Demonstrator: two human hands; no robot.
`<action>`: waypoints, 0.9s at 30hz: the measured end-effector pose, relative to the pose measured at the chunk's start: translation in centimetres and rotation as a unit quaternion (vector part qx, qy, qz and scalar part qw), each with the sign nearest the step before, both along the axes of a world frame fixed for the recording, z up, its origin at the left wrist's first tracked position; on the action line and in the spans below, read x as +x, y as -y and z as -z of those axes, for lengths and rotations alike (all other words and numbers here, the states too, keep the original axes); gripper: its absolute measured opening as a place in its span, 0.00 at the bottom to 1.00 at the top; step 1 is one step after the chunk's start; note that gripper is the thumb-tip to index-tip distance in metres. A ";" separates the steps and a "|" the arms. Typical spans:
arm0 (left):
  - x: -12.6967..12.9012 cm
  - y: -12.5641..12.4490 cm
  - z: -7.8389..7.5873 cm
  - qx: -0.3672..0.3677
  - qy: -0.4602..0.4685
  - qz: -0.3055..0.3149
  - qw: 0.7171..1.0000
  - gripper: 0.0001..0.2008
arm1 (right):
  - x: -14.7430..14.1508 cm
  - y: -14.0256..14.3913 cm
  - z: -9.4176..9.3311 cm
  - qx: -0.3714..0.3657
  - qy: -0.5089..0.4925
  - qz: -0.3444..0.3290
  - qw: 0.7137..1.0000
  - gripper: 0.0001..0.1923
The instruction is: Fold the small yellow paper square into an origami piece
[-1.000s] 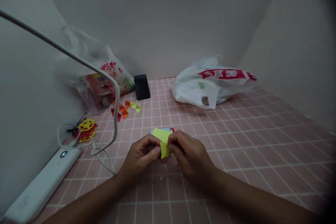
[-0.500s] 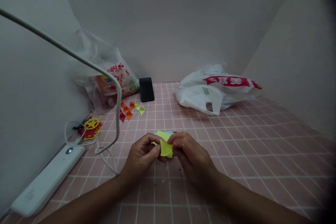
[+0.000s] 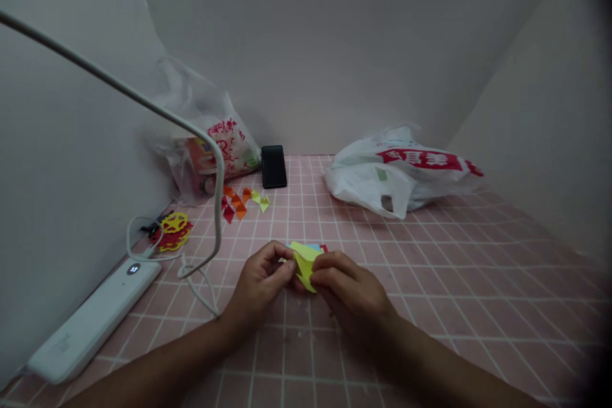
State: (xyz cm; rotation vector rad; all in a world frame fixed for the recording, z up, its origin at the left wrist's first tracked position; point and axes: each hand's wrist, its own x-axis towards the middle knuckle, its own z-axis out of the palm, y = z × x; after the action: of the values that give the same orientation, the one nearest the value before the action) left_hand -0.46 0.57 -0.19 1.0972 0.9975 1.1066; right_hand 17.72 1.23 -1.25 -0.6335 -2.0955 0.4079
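Note:
Between both hands is a small piece of yellow paper (image 3: 304,266), partly folded. My left hand (image 3: 264,277) pinches its left side with thumb and fingers. From the right, my right hand (image 3: 351,287) grips the other edge, its fingertips covering part of the paper. Just beyond the hands, flat sheets of coloured paper (image 3: 313,247) lie on the pink tiled surface, showing yellow, light blue and red. Further back on the left sit several small folded paper pieces (image 3: 240,203) in red, orange and yellow.
A white power strip (image 3: 95,322) lies at left, with a white cable (image 3: 218,204) looping up past the work area. Behind it are yellow and red cut-out shapes (image 3: 174,231). Along the back stand a filled plastic bag (image 3: 215,146), a black phone (image 3: 274,167) and a white bag (image 3: 401,172).
The yellow paper has been turned and bent between my fingers, and my right fingertips now cover more of its lower right. The whole view has shifted slightly.

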 end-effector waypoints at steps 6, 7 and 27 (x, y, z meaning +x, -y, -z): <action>0.1 -0.3 0.6 -0.052 0.082 0.000 0.995 0.12 | 0.1 0.4 0.3 0.029 0.029 -0.023 0.999 0.11; 0.1 -0.3 0.6 -0.060 0.092 0.000 0.994 0.12 | 0.0 0.4 0.4 0.041 0.027 -0.020 0.999 0.11; 0.3 -0.2 0.6 -0.058 0.092 0.039 0.993 0.09 | -0.1 1.3 -0.7 0.143 0.095 -0.017 0.985 0.10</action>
State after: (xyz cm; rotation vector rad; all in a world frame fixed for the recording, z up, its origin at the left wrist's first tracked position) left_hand -0.19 0.78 -0.82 0.9146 0.8551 1.0526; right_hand 17.57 -0.03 -0.54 -0.4828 -2.2933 0.0611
